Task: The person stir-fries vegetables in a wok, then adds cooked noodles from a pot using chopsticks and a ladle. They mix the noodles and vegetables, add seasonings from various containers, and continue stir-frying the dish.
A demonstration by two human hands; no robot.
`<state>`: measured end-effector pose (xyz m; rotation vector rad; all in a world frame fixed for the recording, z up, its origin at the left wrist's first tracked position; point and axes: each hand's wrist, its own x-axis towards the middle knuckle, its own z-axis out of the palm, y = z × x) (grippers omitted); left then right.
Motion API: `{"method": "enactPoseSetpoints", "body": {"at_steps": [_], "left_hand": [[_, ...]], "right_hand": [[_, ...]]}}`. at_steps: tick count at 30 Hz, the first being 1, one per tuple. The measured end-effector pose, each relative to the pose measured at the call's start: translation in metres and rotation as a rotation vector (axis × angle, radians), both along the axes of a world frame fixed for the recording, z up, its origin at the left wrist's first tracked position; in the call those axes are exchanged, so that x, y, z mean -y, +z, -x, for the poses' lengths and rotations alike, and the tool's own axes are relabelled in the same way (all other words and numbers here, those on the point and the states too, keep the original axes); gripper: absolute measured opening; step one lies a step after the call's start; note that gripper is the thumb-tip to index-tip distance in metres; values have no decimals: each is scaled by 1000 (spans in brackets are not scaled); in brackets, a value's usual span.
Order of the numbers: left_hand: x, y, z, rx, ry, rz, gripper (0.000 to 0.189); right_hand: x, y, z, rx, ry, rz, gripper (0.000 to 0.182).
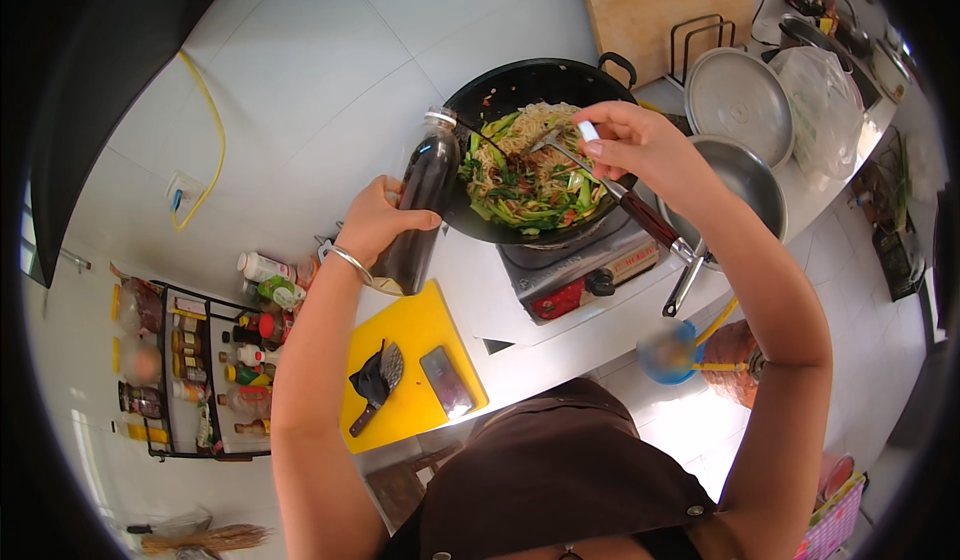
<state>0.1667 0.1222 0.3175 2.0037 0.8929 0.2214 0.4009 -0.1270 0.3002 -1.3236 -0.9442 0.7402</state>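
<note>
My left hand (386, 219) grips a clear bottle of dark liquid (427, 200), its uncapped mouth tilted toward a black wok (517, 76). A thin dark stream runs from the mouth into the wok. My right hand (626, 140) pinches a small white cap (589, 131) above the wok's right side. Noodles with leafy greens (525, 177) fill the wok, darkened near the middle. A metal spatula (649, 219) with a wooden grip rests in the wok, its handle sticking out over the front right, below my right hand. The wok sits on a portable gas stove (577, 267).
On a yellow cutting board (409, 425) lie a cleaver (364, 419), a black cloth-like item and a phone (448, 384). A metal pan (739, 177) and a round lid (739, 102) stand right of the wok. At left is a rack (214, 402) of bottles and jars.
</note>
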Motion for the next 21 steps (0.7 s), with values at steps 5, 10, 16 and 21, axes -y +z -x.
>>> {"method": "enactPoseSetpoints", "body": {"at_steps": [5, 10, 16, 21], "left_hand": [[9, -12, 28, 438, -232, 229, 63], [9, -33, 70, 412, -391, 310, 76], [-2, -67, 147, 471, -478, 527, 79], [-12, -108, 234, 556, -532, 494, 86]], "right_hand": [[-51, 33, 18, 41, 133, -69, 42], [-87, 64, 58, 163, 368, 43, 43], [-124, 78, 128, 702, 581, 154, 47], [-171, 65, 216, 870, 792, -155, 47]]}}
